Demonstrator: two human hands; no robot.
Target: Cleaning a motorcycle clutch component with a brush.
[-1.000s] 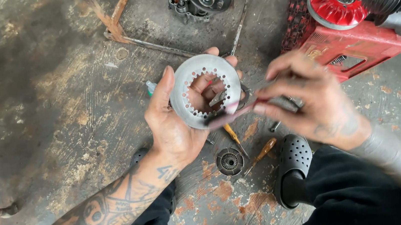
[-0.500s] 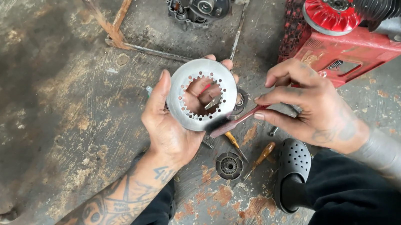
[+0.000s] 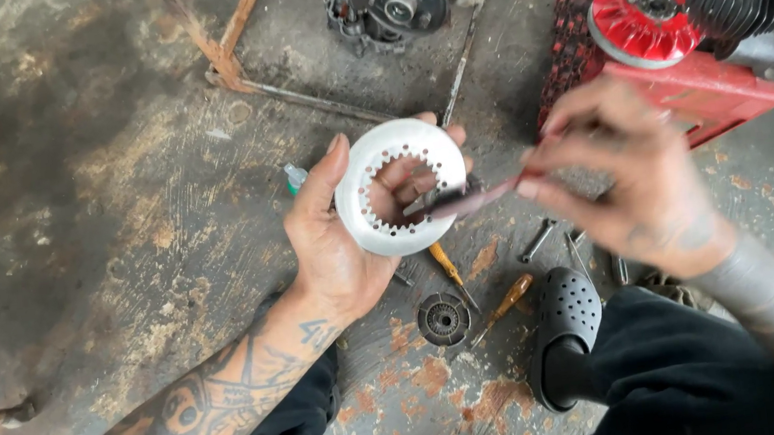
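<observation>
Our left hand (image 3: 336,243) still cups the toothed metal ring (image 3: 400,187) upright above the floor. Our right hand (image 3: 630,175), blurred, pinches a thin reddish tool (image 3: 482,199) whose tip has slid from below the ring into its toothed opening, so we judge work on those inner teeth underway.

The ring (image 3: 400,187) was bare metal, pale grey and matt, with a toothed inner edge. At six o'clock of it lay two screwdrivers (image 3: 504,303) with glossy amber plastic handles. The floor (image 3: 111,181) was rough, stained concrete with rusty patches.
</observation>
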